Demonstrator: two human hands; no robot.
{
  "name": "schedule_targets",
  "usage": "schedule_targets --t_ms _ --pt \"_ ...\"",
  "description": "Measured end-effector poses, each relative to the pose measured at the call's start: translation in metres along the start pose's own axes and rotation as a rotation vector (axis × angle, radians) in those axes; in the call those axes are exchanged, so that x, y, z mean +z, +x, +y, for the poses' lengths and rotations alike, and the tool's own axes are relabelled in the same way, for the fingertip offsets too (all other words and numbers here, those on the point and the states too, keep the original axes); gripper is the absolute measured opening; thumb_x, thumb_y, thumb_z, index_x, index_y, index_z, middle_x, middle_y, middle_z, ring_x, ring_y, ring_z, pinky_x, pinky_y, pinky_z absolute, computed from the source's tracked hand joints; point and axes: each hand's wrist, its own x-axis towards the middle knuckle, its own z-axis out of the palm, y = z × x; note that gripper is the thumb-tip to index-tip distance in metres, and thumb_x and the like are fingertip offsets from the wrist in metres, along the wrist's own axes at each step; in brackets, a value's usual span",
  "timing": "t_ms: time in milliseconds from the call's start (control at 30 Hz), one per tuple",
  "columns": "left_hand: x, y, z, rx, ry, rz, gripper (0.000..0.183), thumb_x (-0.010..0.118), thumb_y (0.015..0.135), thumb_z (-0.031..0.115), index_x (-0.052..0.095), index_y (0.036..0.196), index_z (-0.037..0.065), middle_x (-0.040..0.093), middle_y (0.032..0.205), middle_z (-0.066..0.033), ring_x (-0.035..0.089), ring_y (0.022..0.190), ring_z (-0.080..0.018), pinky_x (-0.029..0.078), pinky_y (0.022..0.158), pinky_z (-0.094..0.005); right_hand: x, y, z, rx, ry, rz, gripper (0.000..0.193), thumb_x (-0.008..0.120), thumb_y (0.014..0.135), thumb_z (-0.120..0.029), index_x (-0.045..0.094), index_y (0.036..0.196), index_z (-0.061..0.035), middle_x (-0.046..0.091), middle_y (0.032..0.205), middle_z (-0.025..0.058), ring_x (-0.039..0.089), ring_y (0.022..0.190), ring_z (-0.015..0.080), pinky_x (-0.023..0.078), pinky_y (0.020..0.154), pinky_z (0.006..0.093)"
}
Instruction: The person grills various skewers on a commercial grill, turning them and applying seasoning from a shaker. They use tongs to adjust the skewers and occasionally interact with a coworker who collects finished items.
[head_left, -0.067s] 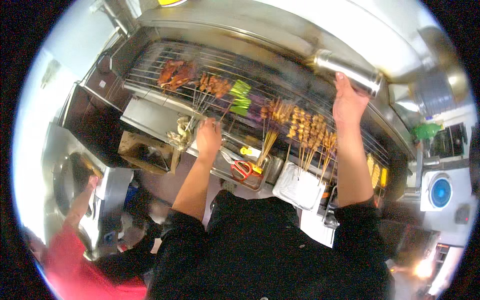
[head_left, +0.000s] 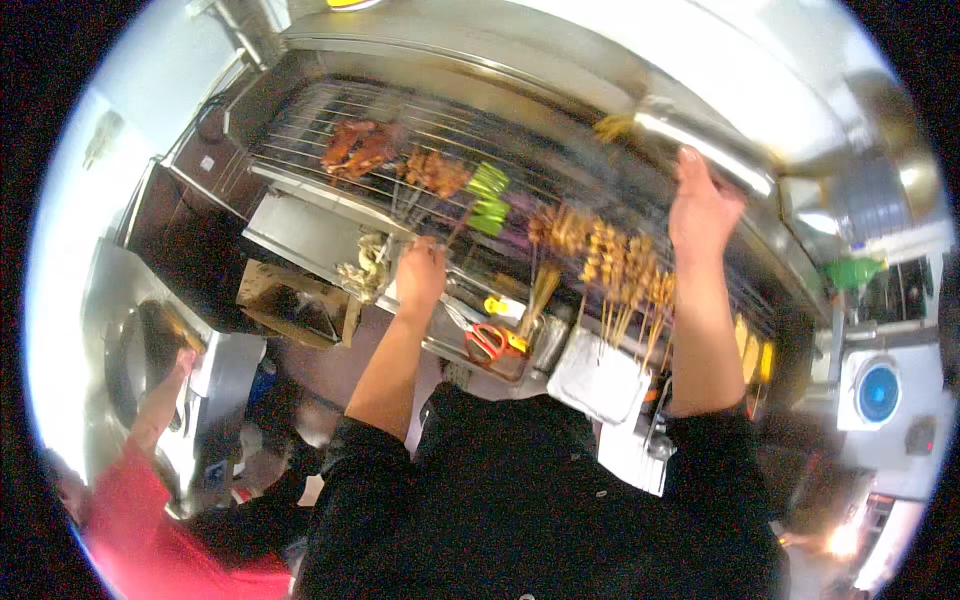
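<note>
My right hand (head_left: 705, 205) is wrapped round a shiny metal seasoning shaker (head_left: 705, 150), tipped on its side over the far edge of the grill (head_left: 300, 125). Yellow-brown seasoning (head_left: 613, 127), blurred, shows at its left end. At the grill's near edge, my left hand (head_left: 422, 268) has its fingers curled round the stick end of a green vegetable skewer (head_left: 488, 200). Left of the greens lie meat skewers (head_left: 435, 172) and large reddish-brown meat pieces (head_left: 360, 148). Several more meat skewers (head_left: 610, 260) lie bunched to the right, partly behind my right forearm.
Red-handled scissors (head_left: 487, 343) rest in a metal tray below the grill, beside a bundle of sticks (head_left: 540, 298). A white tray (head_left: 600, 375) stands to the right. An open cardboard box (head_left: 262, 290) sits at left. A person in a red shirt (head_left: 150, 530) works at lower left.
The shaker has turned in my right hand, and yellow-brown seasoning now shows at its left end. My left hand stays at the skewer sticks. The whole view has shifted slightly.
</note>
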Motion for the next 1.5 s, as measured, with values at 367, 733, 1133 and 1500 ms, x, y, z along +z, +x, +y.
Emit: schedule_targets --t_ms 367,733,1133,1500 --pt "0.024 0.004 -0.008 -0.24 -0.324 -0.198 0.034 0.055 0.099 0.034 0.067 0.114 0.005 0.071 0.101 -0.0237 0.067 0.096 -0.0435 0.053 0.085 -0.0505 0.118 0.005 0.008 0.103 0.035 -0.168 0.033 0.081 0.08 -0.001 0.069 0.111 0.0021 0.07 0.112 0.0081 0.065 0.102 0.0174 0.052 0.095 0.0329" --pt "-0.021 0.03 -0.046 -0.057 0.622 -0.011 0.036 0.062 0.09 0.019 0.052 0.118 -0.002 0.059 0.105 -0.0147 0.061 0.099 -0.0294 0.054 0.07 -0.0397 0.186 0.004 0.019 -0.096 -0.386 -0.371 0.036 0.083 0.082 -0.025 0.074 0.107 -0.0013 0.073 0.11 0.0067 0.066 0.101 0.0181 0.05 0.095 0.0321" --pt "-0.037 0.057 -0.061 -0.02 0.272 -0.179 0.026 0.043 0.1 0.016 0.061 0.106 -0.001 0.072 0.093 -0.0218 0.073 0.085 -0.0325 0.059 0.071 -0.0432 0.253 -0.016 0.01 -0.197 -0.247 -0.461 0.035 0.089 0.074 -0.021 0.075 0.099 -0.0005 0.076 0.098 0.0056 0.071 0.085 0.0177 0.055 0.082 0.0325" --pt "-0.032 0.065 -0.12 -0.588 -1.553 -1.002 0.023 0.043 0.108 0.028 0.054 0.095 0.012 0.03 0.063 0.0091 0.024 0.049 -0.0048 0.02 0.043 -0.0231 0.233 -0.024 0.015 -0.283 0.055 -0.389 0.041 0.09 0.071 -0.008 0.067 0.104 -0.0019 0.071 0.1 0.0058 0.066 0.092 0.0168 0.053 0.086 0.0323"
